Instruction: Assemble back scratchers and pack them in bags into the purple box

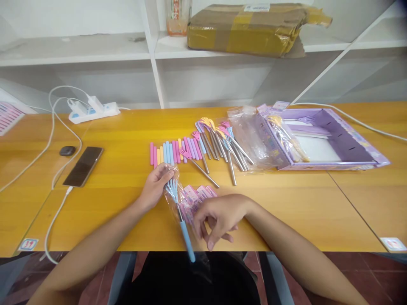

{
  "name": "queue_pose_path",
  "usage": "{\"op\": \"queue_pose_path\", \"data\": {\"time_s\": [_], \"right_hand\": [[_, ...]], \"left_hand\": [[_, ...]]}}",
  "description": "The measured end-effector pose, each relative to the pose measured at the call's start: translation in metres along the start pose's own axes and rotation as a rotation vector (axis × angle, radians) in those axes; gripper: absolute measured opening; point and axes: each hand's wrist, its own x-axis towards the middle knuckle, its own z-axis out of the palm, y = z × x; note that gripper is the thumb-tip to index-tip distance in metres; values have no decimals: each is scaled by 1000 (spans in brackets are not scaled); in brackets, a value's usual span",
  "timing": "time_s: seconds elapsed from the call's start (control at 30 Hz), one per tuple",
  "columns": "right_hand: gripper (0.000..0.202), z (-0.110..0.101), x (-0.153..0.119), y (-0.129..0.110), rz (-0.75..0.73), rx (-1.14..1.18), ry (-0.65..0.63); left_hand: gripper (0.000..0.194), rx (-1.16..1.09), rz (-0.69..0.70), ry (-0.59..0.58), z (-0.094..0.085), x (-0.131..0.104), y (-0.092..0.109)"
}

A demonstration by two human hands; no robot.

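Observation:
My left hand [158,185] pinches the top of a clear plastic bag around a blue back scratcher [186,237], whose hand-shaped head points up and whose blue handle reaches past the table's front edge. Just right of the handle is my right hand [219,218], bent down with its fingers apart and nothing seen between them. Pink printed cards [192,195] lie partly under the bag and my right hand. Farther back are a row of coloured handle tubes [171,151] and a pile of metal rods with coloured hand-shaped heads [219,142].
A purple box [349,131] at the right holds a bagged scratcher; clear bags [251,135] lie beside it. At the left are a phone [84,166], a black object [67,151], a power strip [95,112] and white cables. A taped carton [243,31] sits on the shelf.

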Motion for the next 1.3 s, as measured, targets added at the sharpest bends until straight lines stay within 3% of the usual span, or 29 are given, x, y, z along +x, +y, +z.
{"op": "queue_pose_path", "data": {"time_s": [0.13, 0.23, 0.43, 0.63, 0.77, 0.97, 1.1, 1.2, 1.3], "right_hand": [[48, -9, -14, -2, -90, 6, 505], [47, -16, -17, 1, -158, -103, 694], [44, -23, -6, 11, -332, -775, 745], [55, -21, 4, 15, -195, -1009, 1006], [47, -22, 8, 21, -175, -1151, 1012], [44, -23, 7, 19, -203, -1016, 1034], [25, -24, 3, 16, -285, -686, 981], [26, -25, 2, 16, -325, -445, 923], [32, -23, 1, 12, -409, -394, 1025]], "left_hand": [[46, 128, 5, -54, 2, -3, 3], [52, 204, 1, -99, 3, -5, 4], [52, 352, 30, -238, 2, -8, 1], [39, 376, 37, -369, 0, -13, 4], [43, 321, -4, -501, -2, -15, 3], [33, 464, 62, -326, -1, -14, 4], [46, 450, 83, -247, -1, -13, 6], [50, 468, 117, -189, -2, -12, 4], [49, 442, 115, -170, -1, -12, 0]]}}
